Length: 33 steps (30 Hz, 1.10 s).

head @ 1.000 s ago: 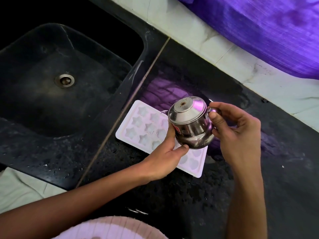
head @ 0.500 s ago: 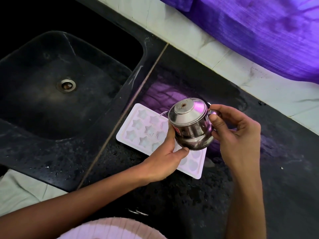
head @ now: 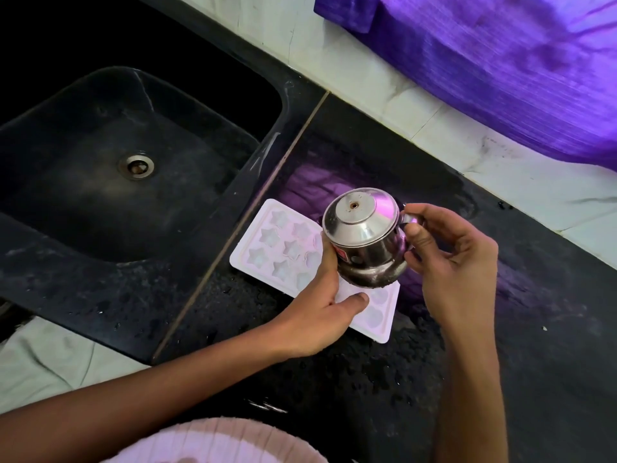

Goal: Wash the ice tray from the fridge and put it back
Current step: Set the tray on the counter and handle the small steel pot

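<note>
A white ice tray (head: 267,248) with star-shaped and round moulds lies flat on the black counter (head: 500,329), just right of the sink. Above its middle I hold a small lidded steel pot (head: 364,238), tilted toward the tray's left half. My right hand (head: 454,262) grips the pot's handle on its right side. My left hand (head: 320,305) cups the pot's lower left side, with the thumb lying over the tray. The pot and my left hand hide the tray's middle moulds.
A black sink (head: 253,162) with a metal drain (head: 136,166) fills the left. White tiles (head: 434,128) run along the back wall, with a purple cloth (head: 500,61) hanging over them. The counter's front edge lies near my body.
The pot and both hands have stayed over the tray. The view has shifted slightly, so everything sits a little lower in the frame.
</note>
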Tool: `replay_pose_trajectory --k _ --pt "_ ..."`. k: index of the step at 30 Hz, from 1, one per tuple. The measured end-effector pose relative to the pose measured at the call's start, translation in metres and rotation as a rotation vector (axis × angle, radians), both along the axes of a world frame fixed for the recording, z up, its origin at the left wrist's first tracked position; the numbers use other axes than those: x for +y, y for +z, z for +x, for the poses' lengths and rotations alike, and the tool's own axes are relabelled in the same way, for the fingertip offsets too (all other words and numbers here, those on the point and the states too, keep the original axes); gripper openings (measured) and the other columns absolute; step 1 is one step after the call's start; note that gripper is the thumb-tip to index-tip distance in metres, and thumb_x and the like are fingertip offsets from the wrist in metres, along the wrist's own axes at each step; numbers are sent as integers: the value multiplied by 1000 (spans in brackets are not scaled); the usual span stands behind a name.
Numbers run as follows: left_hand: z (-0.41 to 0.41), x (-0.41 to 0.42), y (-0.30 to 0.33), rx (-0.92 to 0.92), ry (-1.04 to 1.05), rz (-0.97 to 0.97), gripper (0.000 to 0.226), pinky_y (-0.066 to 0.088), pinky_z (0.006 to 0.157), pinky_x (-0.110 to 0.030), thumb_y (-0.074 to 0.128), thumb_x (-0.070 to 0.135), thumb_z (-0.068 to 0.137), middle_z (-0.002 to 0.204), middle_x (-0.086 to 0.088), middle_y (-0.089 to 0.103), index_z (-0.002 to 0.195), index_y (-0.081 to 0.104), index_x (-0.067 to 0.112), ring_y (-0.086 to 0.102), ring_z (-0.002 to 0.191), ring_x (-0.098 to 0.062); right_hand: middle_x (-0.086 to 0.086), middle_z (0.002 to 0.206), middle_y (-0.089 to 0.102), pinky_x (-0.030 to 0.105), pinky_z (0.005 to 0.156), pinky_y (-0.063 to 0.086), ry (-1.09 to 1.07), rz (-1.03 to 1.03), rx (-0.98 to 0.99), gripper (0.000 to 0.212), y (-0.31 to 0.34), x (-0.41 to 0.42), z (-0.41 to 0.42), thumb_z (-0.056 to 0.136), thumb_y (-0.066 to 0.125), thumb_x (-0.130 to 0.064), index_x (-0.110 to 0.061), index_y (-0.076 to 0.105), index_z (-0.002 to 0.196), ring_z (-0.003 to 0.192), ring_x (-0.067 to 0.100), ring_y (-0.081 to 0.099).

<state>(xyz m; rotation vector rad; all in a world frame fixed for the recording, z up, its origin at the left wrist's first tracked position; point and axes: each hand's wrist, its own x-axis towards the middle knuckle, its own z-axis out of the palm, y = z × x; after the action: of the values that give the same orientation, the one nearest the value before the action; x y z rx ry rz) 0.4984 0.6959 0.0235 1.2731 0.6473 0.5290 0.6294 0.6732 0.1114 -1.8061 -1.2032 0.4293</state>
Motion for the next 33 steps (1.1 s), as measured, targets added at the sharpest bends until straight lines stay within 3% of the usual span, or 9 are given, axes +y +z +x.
replay_pose_trajectory --k 4,8,14,18,26,33 --pt "-1 -7 0 24 -28 -21 92 9 120 -31 50 10 95 156 22 -12 146 -23 33 -1 143 2 -6 88 71 36 73 58 22 -50 -65 23 1 1 -3 89 63 -15 -38 68 92 79 10 66" --pt "-1 -9 1 34 -33 -29 91 12 119 -28 49 9 95 157 20 -11 146 -24 28 1 143 2 -12 84 68 38 72 58 41 -65 -133 30 3 2 -8 88 62 -16 -46 63 88 75 5 65" --pt "-1 -8 1 35 -52 -25 91 11 120 -33 49 9 95 157 20 -14 147 -24 27 -2 143 2 -14 84 68 39 73 57 38 -72 -156 31 4 1 -9 88 63 -17 -47 62 86 73 7 65" --pt "-2 -8 0 47 -67 -34 90 12 119 -27 49 12 96 156 21 -13 146 -24 28 0 144 2 -12 85 69 35 73 58 26 -71 -149 28 4 0 -8 88 64 -17 -45 65 87 73 6 65" --pt "-2 -10 2 44 -84 -15 90 12 120 -31 49 15 95 154 24 -14 147 -24 28 1 144 1 -10 89 69 37 76 58 22 -60 -156 25 7 -4 -9 88 63 -15 -40 67 93 83 7 66" --pt "-4 -10 5 55 -88 -17 90 12 114 -21 48 17 97 146 32 -15 145 -26 31 2 141 2 -10 88 69 27 72 57 21 -32 -126 26 9 -7 -10 87 63 -16 -41 66 92 78 4 66"
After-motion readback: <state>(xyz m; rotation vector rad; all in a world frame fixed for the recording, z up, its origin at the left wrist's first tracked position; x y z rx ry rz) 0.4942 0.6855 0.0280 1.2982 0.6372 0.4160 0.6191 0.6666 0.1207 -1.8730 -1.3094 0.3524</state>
